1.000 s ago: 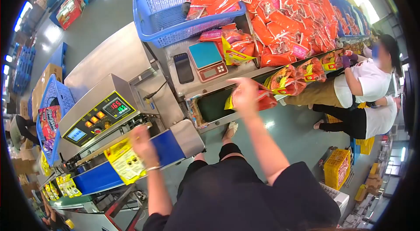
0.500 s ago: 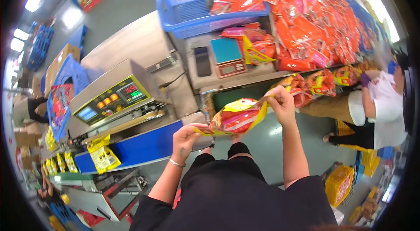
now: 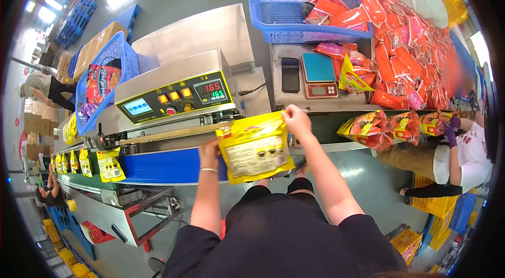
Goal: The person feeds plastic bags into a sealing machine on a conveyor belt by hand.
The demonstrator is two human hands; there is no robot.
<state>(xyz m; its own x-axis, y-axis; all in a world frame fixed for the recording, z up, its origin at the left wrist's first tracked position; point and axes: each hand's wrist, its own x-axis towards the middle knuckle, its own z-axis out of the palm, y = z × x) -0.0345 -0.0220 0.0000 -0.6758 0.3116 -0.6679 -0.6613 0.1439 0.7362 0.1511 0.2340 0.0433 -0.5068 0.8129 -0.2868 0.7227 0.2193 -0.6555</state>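
A yellow food bag (image 3: pixel 256 152) hangs upright in front of me, its printed back facing me. My left hand (image 3: pixel 209 154) is closed on the bag's upper left corner. The upper right corner is pinched by my right hand (image 3: pixel 298 122). Just beyond the bag stands a band sealing machine (image 3: pixel 176 96) with lit red and green digits. A blue conveyor belt (image 3: pixel 158 167) runs along its front, and another yellow bag (image 3: pixel 110 165) stands at the belt's left end.
Open red-yellow bags (image 3: pixel 365 128) line the right side near a co-worker (image 3: pixel 465 146) in purple gloves. Behind lie a kitchen scale (image 3: pixel 319 75), a phone (image 3: pixel 290 74), a blue basket (image 3: pixel 279 12) and a heap of red packets (image 3: pixel 402 41). Another blue basket (image 3: pixel 129 57) stands at left.
The bag went from tilted, its mouth toward me, to upright with its back facing me. My view and both hands have shifted toward the sealer. The belt's yellow bag has moved left.
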